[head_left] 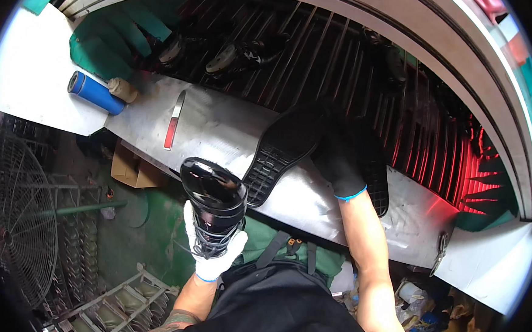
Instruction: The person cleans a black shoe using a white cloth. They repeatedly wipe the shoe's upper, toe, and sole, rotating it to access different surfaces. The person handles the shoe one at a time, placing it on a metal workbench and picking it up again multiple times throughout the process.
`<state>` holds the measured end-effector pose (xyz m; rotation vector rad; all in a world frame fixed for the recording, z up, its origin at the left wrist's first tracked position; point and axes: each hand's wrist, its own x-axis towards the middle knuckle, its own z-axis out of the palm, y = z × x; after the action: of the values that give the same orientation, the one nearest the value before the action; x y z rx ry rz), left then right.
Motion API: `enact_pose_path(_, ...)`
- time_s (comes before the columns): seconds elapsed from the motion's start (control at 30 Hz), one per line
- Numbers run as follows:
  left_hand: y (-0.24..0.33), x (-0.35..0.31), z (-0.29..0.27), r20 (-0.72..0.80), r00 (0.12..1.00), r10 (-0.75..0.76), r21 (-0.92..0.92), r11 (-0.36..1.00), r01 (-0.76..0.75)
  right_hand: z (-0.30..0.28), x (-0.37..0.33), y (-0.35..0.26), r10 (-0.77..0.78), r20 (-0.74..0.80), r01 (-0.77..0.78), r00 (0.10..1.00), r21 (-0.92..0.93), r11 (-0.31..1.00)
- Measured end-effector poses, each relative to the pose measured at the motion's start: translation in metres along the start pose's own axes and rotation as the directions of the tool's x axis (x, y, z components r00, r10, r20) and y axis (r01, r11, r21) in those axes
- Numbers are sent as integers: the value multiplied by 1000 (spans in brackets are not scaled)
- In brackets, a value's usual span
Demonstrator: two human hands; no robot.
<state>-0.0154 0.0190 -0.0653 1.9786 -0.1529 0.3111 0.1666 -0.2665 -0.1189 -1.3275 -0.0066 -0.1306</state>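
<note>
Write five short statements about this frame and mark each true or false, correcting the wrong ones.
1. The white-gloved left hand holds a shiny black shoe. True.
2. The right hand wears a white glove too. False: its glove is black.
3. A red-handled tool lies on the metal table. True.
4. A round fan shows at the picture's right edge. False: it is at the left.
5. The sole just left of the right hand is white. False: it is black.
</note>
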Motion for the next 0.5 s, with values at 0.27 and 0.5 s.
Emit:
enact_pose_path(0.27, -1, -1, 4, 113, 983, -144, -192, 968, 164, 25, -11, -54, 191, 182, -251, 965, 406, 879)
enact_pose_path(0.5, 23, 22, 19, 163, 987, -18, 204, 979, -15, 49, -35, -88, -237, 453, 82, 859, 335, 939)
